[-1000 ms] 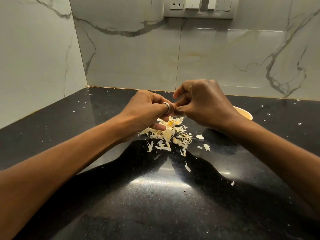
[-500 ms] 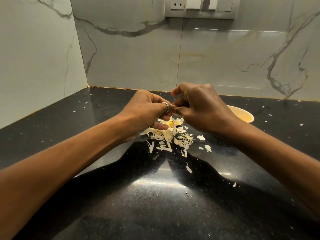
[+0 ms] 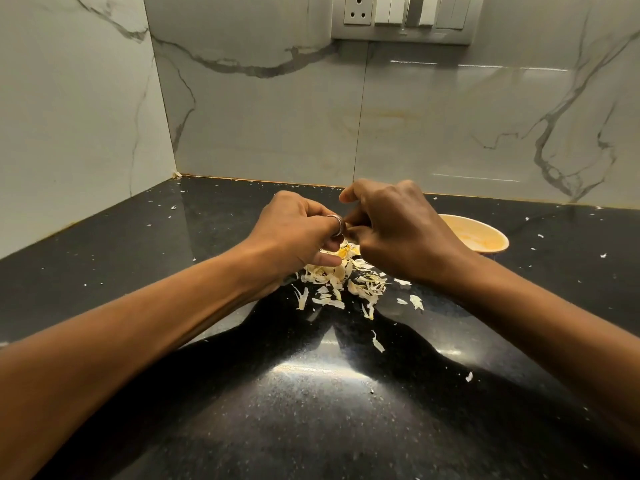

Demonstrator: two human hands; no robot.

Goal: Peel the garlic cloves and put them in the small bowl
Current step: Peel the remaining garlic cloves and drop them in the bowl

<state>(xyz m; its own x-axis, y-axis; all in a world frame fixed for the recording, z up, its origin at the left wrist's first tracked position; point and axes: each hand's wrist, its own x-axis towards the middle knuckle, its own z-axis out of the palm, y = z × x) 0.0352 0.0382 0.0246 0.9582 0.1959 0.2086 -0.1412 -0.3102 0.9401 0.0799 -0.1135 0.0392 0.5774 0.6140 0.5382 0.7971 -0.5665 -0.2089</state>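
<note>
Nearest, the countertop [image 3: 311, 410] is black polished stone with fine pale speckles and one bright glare on it. Farther on, single thin flakes [image 3: 378, 344] lie apart, and then a loose heap of garlic peels [image 3: 332, 278], papery, curled, cream to yellow.

Above the heap both hands are held together. The left hand [image 3: 298, 233], with a metal ring [image 3: 336, 224] on one finger, has its fingers curled, and the right hand [image 3: 398, 233] is curled too. Their fingertips meet and pinch the garlic clove [image 3: 347, 226] between them; only a pale edge of it shows.

Behind the right hand stands the small bowl [image 3: 485, 233], round, smooth, pale orange, partly hidden by that hand. I cannot tell what is inside it.

At the back rise glossy marble tiles [image 3: 433, 126] with grey veins, and high on them a grey switch panel [image 3: 401, 19].
</note>
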